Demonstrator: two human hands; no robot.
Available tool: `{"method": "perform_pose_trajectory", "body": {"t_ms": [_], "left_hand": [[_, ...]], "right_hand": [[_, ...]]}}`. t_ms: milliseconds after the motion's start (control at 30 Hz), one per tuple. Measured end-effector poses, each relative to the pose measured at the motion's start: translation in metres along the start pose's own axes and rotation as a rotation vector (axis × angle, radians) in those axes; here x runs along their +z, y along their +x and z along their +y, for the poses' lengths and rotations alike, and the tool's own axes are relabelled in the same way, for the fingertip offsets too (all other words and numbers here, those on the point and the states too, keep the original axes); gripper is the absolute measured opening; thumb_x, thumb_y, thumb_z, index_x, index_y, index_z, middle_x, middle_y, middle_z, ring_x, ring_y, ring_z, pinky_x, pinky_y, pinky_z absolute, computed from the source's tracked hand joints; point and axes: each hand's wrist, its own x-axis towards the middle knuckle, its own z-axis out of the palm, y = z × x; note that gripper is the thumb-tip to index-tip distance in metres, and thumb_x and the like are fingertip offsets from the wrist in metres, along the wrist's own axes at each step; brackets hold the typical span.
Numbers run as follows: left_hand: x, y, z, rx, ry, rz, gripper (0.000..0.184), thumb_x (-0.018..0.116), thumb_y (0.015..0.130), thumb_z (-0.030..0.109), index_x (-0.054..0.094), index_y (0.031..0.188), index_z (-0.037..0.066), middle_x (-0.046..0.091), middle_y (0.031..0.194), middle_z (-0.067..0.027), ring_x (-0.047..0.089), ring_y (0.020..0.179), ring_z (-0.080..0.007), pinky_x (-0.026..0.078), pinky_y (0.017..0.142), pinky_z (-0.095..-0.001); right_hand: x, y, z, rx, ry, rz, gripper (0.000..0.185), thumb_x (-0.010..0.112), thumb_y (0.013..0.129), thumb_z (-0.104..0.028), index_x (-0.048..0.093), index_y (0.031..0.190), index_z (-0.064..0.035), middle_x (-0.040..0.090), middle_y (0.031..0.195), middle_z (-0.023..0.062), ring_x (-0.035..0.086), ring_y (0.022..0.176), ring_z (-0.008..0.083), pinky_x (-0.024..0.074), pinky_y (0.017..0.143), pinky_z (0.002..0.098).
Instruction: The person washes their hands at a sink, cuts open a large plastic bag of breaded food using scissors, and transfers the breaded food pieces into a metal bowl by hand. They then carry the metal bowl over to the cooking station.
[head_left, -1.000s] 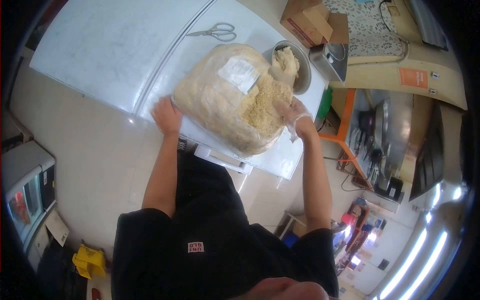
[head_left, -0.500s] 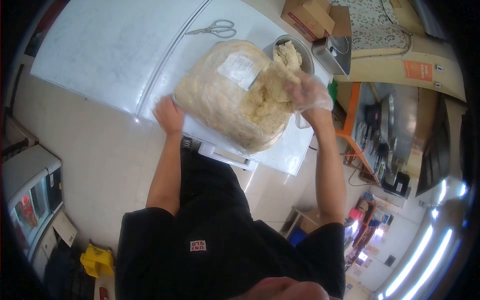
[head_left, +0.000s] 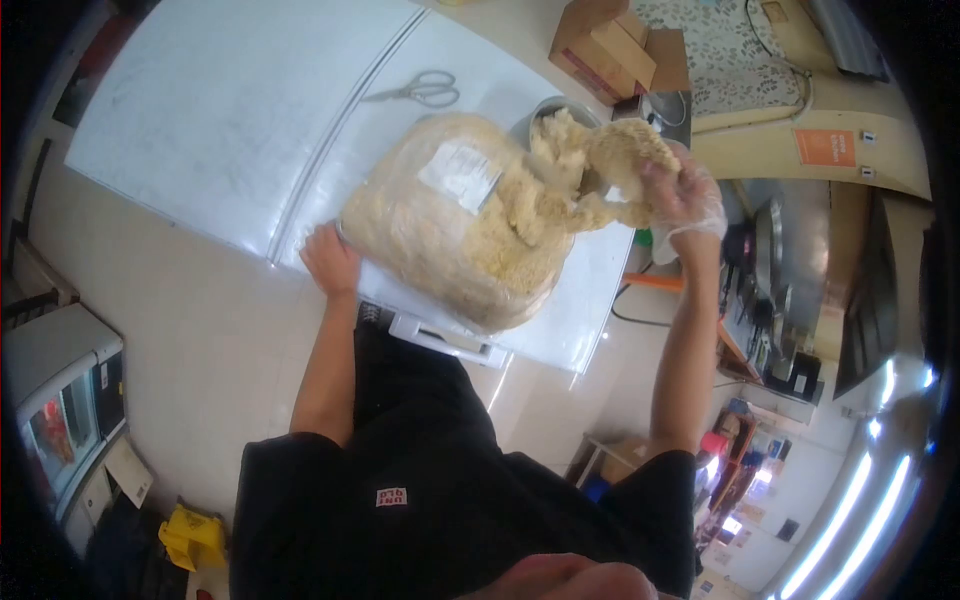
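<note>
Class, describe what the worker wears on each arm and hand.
Short black sleeves leave both forearms bare. The right hand wears a loose, clear plastic glove, baggy around the wrist; no glove shows on the left hand.

The bag (head_left: 405, 220) bars the straight way between left grip (head_left: 330, 262) and right grip (head_left: 680, 192), crumbly clump (head_left: 630, 150) and bowl (head_left: 592, 182) crowd the latter's left, while bare worktop (head_left: 240, 110) ahead-left of the former offers passage.

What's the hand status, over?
Gloved right hand grips crumbly pale yellow clump. Bare left hand beside bulging clear plastic bag. Nothing visibly blocking; grey metal scissors apart from both hands.
</note>
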Motion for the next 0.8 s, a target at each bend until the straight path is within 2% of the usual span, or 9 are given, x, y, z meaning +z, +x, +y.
{"method": "perform_pose_trajectory", "body": {"t_ms": [100, 133, 233, 333, 433, 500, 600, 700, 800], "left_hand": [[-0.003, 0.000, 0.005, -0.007, -0.014, 0.028, 0.025, 0.057, 0.084, 0.017, 0.063, 0.108, 0.010, 0.060, 0.101, -0.0087, 0.056, 0.102, -0.0314, 0.039, 0.092, -0.0470], [-0.004, 0.001, 0.005, -0.015, -0.021, 0.020, 0.025, 0.058, 0.084, 0.017, 0.063, 0.107, 0.010, 0.060, 0.101, -0.0087, 0.056, 0.102, -0.0313, 0.039, 0.092, -0.0467], [-0.009, 0.001, 0.010, -0.026, -0.007, -0.011, 0.024, 0.058, 0.084, 0.017, 0.063, 0.106, 0.011, 0.060, 0.100, -0.0087, 0.056, 0.101, -0.0310, 0.038, 0.092, -0.0460], [-0.008, 0.000, 0.007, -0.027, 0.003, -0.011, 0.023, 0.058, 0.085, 0.017, 0.062, 0.106, 0.011, 0.060, 0.100, -0.0086, 0.055, 0.101, -0.0309, 0.038, 0.092, -0.0456], [-0.004, 0.003, 0.005, -0.025, 0.005, 0.005, 0.022, 0.057, 0.085, 0.018, 0.062, 0.106, 0.011, 0.060, 0.101, -0.0084, 0.055, 0.101, -0.0307, 0.038, 0.092, -0.0454], [-0.003, 0.000, 0.005, -0.032, 0.007, -0.009, 0.022, 0.057, 0.086, 0.019, 0.062, 0.106, 0.011, 0.060, 0.102, -0.0085, 0.055, 0.102, -0.0308, 0.038, 0.093, -0.0456], [0.000, -0.001, 0.003, -0.022, 0.019, -0.014, 0.024, 0.056, 0.086, 0.020, 0.062, 0.108, 0.010, 0.060, 0.103, -0.0089, 0.055, 0.103, -0.0310, 0.038, 0.093, -0.0461], [0.005, -0.002, -0.003, 0.016, 0.044, 0.022, 0.028, 0.056, 0.087, 0.022, 0.062, 0.110, 0.009, 0.059, 0.102, -0.0087, 0.055, 0.102, -0.0307, 0.038, 0.090, -0.0456], [0.005, -0.002, -0.003, 0.003, 0.044, 0.004, 0.027, 0.056, 0.088, 0.023, 0.062, 0.110, 0.010, 0.060, 0.102, -0.0081, 0.055, 0.102, -0.0303, 0.038, 0.091, -0.0457]], "right_hand": [[-0.022, 0.038, -0.007, 0.083, -0.156, -0.033, 0.035, 0.070, 0.093, -0.026, 0.068, 0.121, -0.0061, 0.074, 0.101, 0.0156, 0.072, 0.090, 0.0242, 0.0542, 0.080, 0.0351], [-0.020, 0.061, 0.023, 0.053, -0.453, 0.022, 0.041, 0.069, 0.092, -0.036, 0.067, 0.125, -0.0105, 0.073, 0.112, 0.0164, 0.071, 0.101, 0.0314, 0.0541, 0.085, 0.0409], [0.013, 0.111, 0.075, 0.183, -0.526, -0.121, 0.044, 0.067, 0.091, -0.044, 0.068, 0.126, -0.0170, 0.071, 0.116, 0.0165, 0.068, 0.106, 0.0363, 0.0530, 0.088, 0.0458], [0.042, 0.116, 0.113, -0.190, -0.757, -0.049, 0.048, 0.066, 0.090, -0.047, 0.066, 0.129, -0.0185, 0.071, 0.114, 0.0176, 0.067, 0.107, 0.0352, 0.0523, 0.091, 0.0445], [0.058, 0.086, 0.050, 0.256, -0.583, -0.421, 0.056, 0.066, 0.090, -0.046, 0.061, 0.134, -0.0131, 0.070, 0.115, 0.0185, 0.066, 0.110, 0.0353, 0.0508, 0.094, 0.0421], [0.074, 0.046, 0.044, -0.041, -0.307, -0.658, 0.061, 0.066, 0.089, -0.049, 0.061, 0.131, -0.0053, 0.069, 0.116, 0.0205, 0.065, 0.111, 0.0351, 0.0496, 0.097, 0.0403], [0.113, 0.009, 0.022, -0.033, -0.566, -0.675, 0.063, 0.069, 0.085, -0.049, 0.063, 0.127, -0.0017, 0.071, 0.111, 0.0184, 0.067, 0.103, 0.0336, 0.0497, 0.096, 0.0397], [0.124, 0.006, 0.035, -0.133, -0.540, -0.612, 0.067, 0.069, 0.083, -0.054, 0.065, 0.122, -0.0002, 0.070, 0.109, 0.0202, 0.066, 0.103, 0.0342, 0.0501, 0.094, 0.0398], [0.127, 0.005, 0.025, 0.013, -0.724, -0.750, 0.072, 0.071, 0.080, -0.058, 0.063, 0.121, 0.0016, 0.068, 0.109, 0.0218, 0.065, 0.103, 0.0361, 0.0502, 0.092, 0.0411]]}}
